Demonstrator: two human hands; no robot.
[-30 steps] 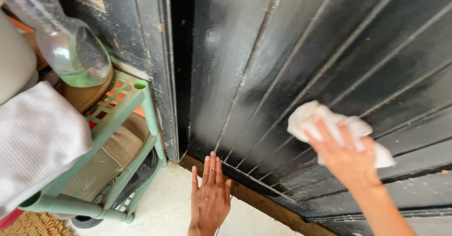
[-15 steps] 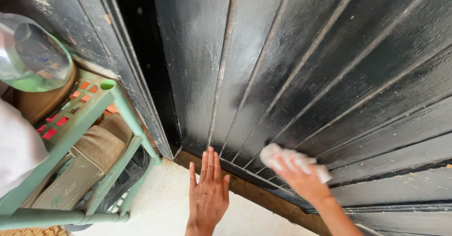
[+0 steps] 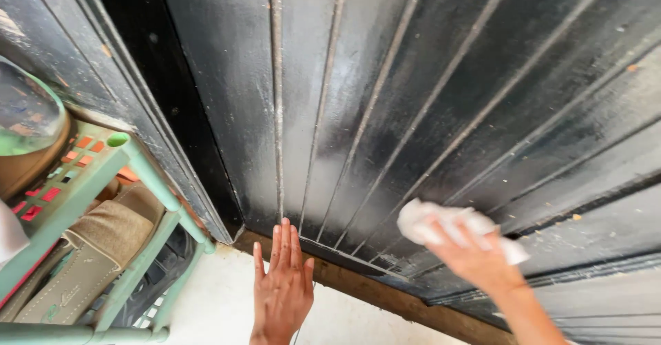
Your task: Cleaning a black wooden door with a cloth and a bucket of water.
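Right hand (image 3: 475,255): grip closed over a crumpled white cloth (image 3: 441,222), fingers spread across the wad and pressing it flat against the black door (image 3: 427,90). The cloth sits at about 4 o'clock in the view, low on the door, touching the grooved boards just above the bottom edge. A tail of cloth pokes out on the hand's right side.

Left hand (image 3: 281,286): grip fully open, holding nothing. Fingers straight and together, thumb out, palm facing the door. The fingertips (image 3: 284,229) reach the door's lower edge at about 6 o'clock; whether they actually touch it cannot be told.

Door: vertical boards with narrow grooves, black paint, dusty grey streaks over much of the face. A brown strip (image 3: 385,297) runs along its foot, touching the pale floor (image 3: 220,304).

At 8 o'clock, a green plastic rack (image 3: 148,180) stands just beside the door frame (image 3: 82,76). Tan sandals (image 3: 103,231) lie on its lower shelf. At 9 o'clock, the rounded base of a clear bottle (image 3: 24,114) with a greenish tint rests at the rack's top level, cut off by the left edge.
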